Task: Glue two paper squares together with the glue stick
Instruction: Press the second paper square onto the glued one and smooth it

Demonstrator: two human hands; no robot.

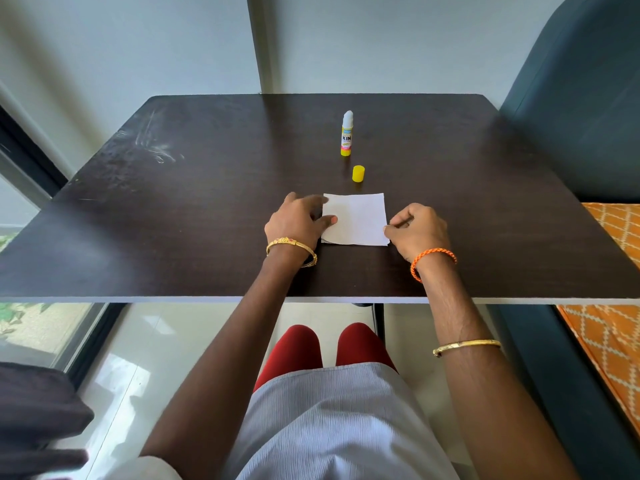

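White paper squares (355,219) stacked between both hands on the dark surface (173,209) — pressing and lining-up stage, by the look of it.

Left hand (296,221) rests on the stack's left edge, fingers (329,220) spread flat and gripping nothing; right hand (417,228) is curled, fingers pinching the near right corner. A sliver of lower sheet peeks out at the near left, so the edges aren't quite matched. Beyond stand the uncapped glue stick (347,135) and its yellow cap (358,174), apart. Next, I'd guess: square the corners, then smooth firmly from the centre outward.
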